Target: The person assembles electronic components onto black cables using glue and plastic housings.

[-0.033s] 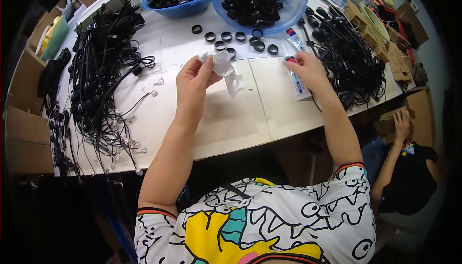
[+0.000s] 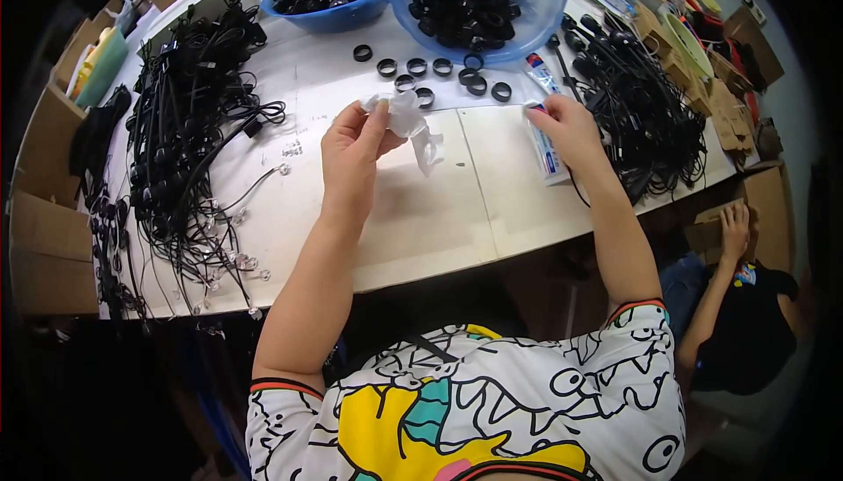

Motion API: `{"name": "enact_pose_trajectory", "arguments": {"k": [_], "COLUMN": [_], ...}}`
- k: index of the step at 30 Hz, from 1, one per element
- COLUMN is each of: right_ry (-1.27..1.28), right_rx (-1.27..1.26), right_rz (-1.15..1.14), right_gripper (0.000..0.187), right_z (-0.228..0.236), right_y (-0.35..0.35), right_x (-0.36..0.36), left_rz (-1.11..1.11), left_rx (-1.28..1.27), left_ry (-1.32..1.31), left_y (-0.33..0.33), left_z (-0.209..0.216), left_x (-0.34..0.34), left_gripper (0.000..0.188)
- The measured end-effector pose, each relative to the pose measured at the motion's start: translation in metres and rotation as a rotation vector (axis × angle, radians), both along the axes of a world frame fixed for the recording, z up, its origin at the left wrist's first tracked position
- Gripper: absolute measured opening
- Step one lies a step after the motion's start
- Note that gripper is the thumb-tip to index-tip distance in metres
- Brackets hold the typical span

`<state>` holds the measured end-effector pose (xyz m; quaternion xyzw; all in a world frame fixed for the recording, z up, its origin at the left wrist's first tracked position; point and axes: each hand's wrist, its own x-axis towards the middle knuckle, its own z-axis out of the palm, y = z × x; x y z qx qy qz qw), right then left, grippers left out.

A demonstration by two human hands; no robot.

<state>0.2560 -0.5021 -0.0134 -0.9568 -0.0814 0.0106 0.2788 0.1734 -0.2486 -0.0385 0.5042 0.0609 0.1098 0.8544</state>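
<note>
Head view: left hand [image 2: 354, 149] has thumb and fingertips closed in a pinch on a crumpled white sheet [image 2: 406, 118], tissue or thin film, can't tell which; it's held up over the desk [image 2: 404, 244], loose end hanging free. Right hand [image 2: 575, 132] is curled, thumb and fingers drawn in at the upper end of a white-and-blue tube [image 2: 546, 154], right part of the desk, far end slanting toward the near edge. Can't tell if that's a firm grip or just contact; fingertips partly hidden. Second tube [image 2: 542, 74] lies just beyond that hand. Handling notes, my judgement: tube looks soft-walled, so take it by the stiff end, light pressure, no squeeze on the body. If it gets lifted, clear the black cable bundle [image 2: 645, 99] just to the right; a plug or wire could snag. Sheet looks flimsy, light pinch is enough, but gather the hanging tail or it'll drag. Loose black rings [image 2: 386, 68] sit just beyond the left hand, short of the translucent blue basin [image 2: 555, 29]; a low sweep would scatter them. Bare desk between the hands is the safest working spot.
</note>
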Motion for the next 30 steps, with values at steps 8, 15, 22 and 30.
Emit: {"name": "enact_pose_trajectory", "arguments": {"k": [8,15,22,30], "right_ry": [0.575,0.617,0.581,0.559], "right_rx": [0.688,0.644,0.629,0.610], "right_rz": [0.438,0.425,0.433,0.483], "right_gripper": [0.017,0.018,0.015,0.018], "right_z": [0.028,0.023,0.019,0.013], "right_y": [0.049,0.063,0.063,0.067], "right_x": [-0.059,-0.055,-0.057,-0.059], "left_rz": [0.164,0.034,-0.157,-0.198], "left_rx": [0.099,0.508,0.370,0.214], "left_ry": [-0.046,-0.259,-0.062,0.087], "left_y": [0.010,-0.002,0.002,0.009], "left_z": [-0.009,-0.006,0.001,-0.006], "left_x": [0.001,-0.009,-0.012,-0.010], "left_gripper": [0.016,0.014,0.018,0.013]}}
